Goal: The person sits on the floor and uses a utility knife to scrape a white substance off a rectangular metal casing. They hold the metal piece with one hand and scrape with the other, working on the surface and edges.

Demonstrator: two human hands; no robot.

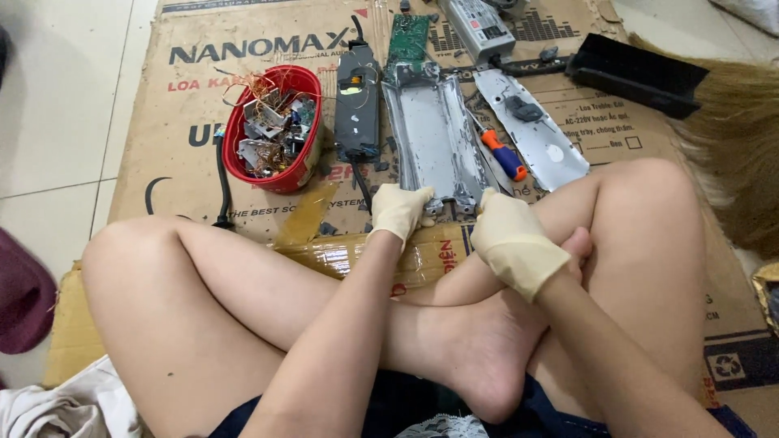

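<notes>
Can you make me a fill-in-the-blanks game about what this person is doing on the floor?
1. Both hands, the left hand and the right hand, wear pale ____.
2. The hands touch the near end of a long grey metal ____.
3. The bowl full of wire and metal scraps is coloured ____.
4. The screwdriver has an orange and ____ handle.

Missing words: gloves; casing; red; blue
</notes>
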